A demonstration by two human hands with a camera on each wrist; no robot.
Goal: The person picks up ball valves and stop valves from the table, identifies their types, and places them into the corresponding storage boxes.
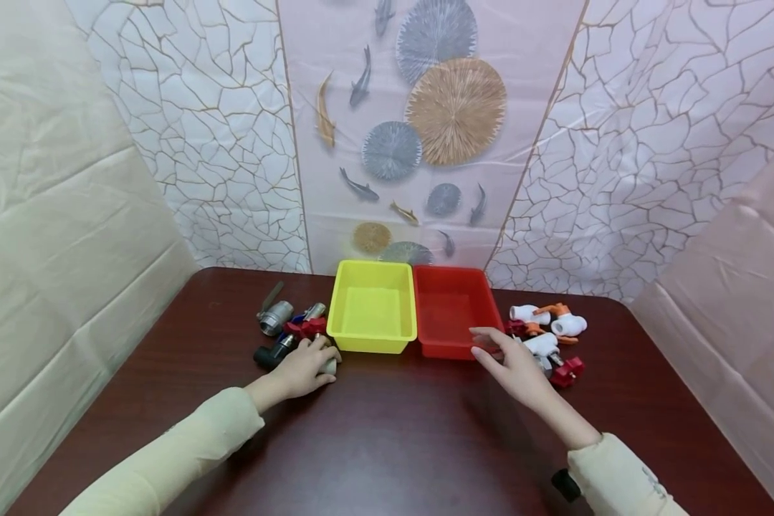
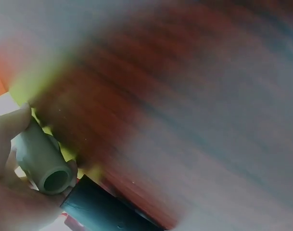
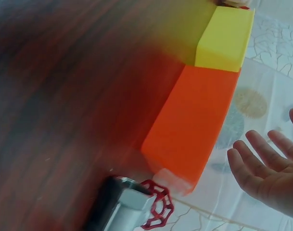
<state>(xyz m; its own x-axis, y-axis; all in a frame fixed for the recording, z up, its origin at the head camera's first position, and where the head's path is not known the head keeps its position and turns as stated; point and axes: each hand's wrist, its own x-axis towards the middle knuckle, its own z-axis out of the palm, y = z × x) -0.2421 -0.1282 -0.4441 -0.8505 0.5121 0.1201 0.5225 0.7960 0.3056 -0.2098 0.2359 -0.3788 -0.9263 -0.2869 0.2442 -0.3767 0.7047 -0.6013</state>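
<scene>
At the left pile my left hand (image 1: 302,369) has its thumb and fingers round a grey-green plastic pipe valve (image 2: 43,159); its open round end shows in the left wrist view, while much of its body is hidden by the hand. Beside it lies a black pipe fitting (image 2: 108,207). My right hand (image 1: 519,369) hovers at the near right corner of the red bin (image 1: 448,351), fingers spread and relaxed, holding nothing. Close to that hand, a metal valve with a red wheel handle (image 3: 158,204) appears in the right wrist view.
Left of the red bin stands a yellow bin (image 1: 372,345), touching it. A grey metal ball valve (image 1: 275,317) is in the left pile. The right pile has white valves (image 1: 567,325) with orange handles and a red-handled one (image 1: 567,372). A patterned cloth wall closes off the back.
</scene>
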